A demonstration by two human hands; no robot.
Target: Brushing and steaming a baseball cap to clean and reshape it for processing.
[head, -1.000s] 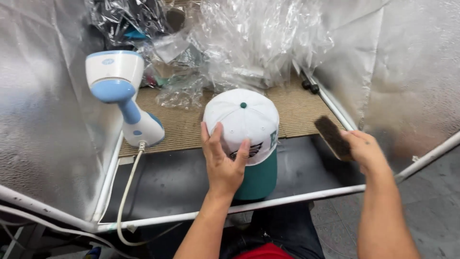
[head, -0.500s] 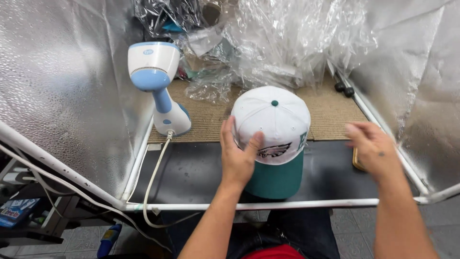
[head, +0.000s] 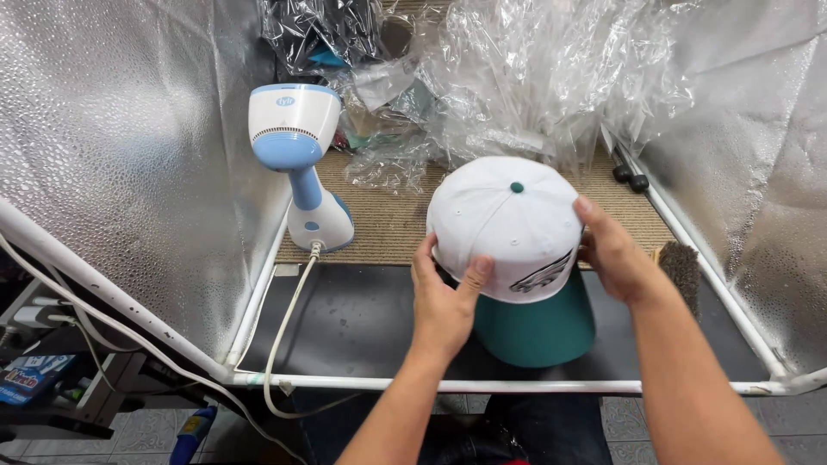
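- Both hands are on a white baseball cap point(head: 508, 226) with a green brim and a small green button on top. It's roughly in the middle of the view, sitting where the tan woven mat point(head: 389, 226) meets the black surface point(head: 345, 319), brim pointing toward the person.
- Left hand point(head: 444, 301) is cupped against the cap's left side. Thumb is up on the white front panel, the other fingers wrap round the side. So it's a loose, half-curled hold on the crown, not a tight fist.
- Right hand point(head: 616, 258) does the same on the right side: fingers curve over the edge of the crown, palm pressed to it. Can't see whether the fingertips tuck under the cap.
- There's a dark emblem on the front panel, just above the brim, between the two hands.
- A brush point(head: 680, 269) with dark bristles lies just beside the right wrist, on the black surface near the white frame tube point(head: 517, 386).
- A white and light blue handheld garment steamer point(head: 297, 159) stands upright on the mat, left of the cap and well apart from it. Its cord point(head: 289, 327) runs down over the front rail.
- A heap of crumpled clear plastic bags point(head: 543, 77) is piled right behind the cap.
- Silver reflective walls point(head: 112, 155) close in the left and right sides.
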